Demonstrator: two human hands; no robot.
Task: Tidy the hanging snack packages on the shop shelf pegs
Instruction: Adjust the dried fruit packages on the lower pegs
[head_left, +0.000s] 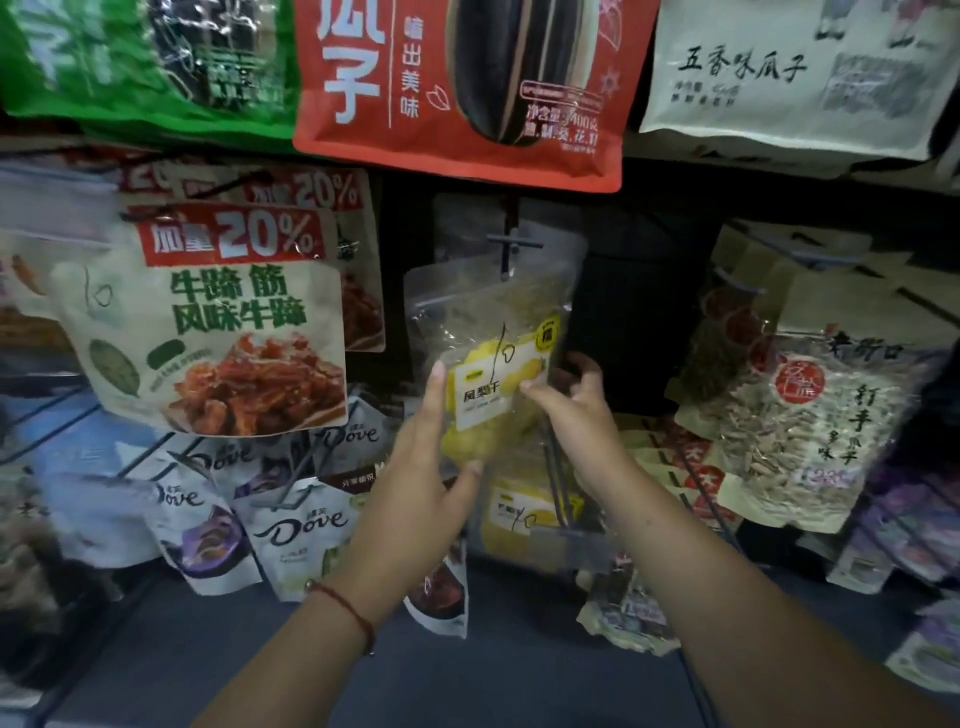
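A clear dried-pineapple package with a yellow and white label hangs on a black peg at the centre of the rack. My left hand holds its lower left side, fingers up along the edge and thumb under the yellow fruit. My right hand pinches its right edge, thumb on the label and fingers curled behind. More packages of the same kind hang lower, behind my hands.
A white and green beef tendon package hangs at the left, with Dove chocolate bags below it. A red sunflower seed bag hangs overhead. A seed package hangs at the right. Empty wire pegs jut out near my right wrist.
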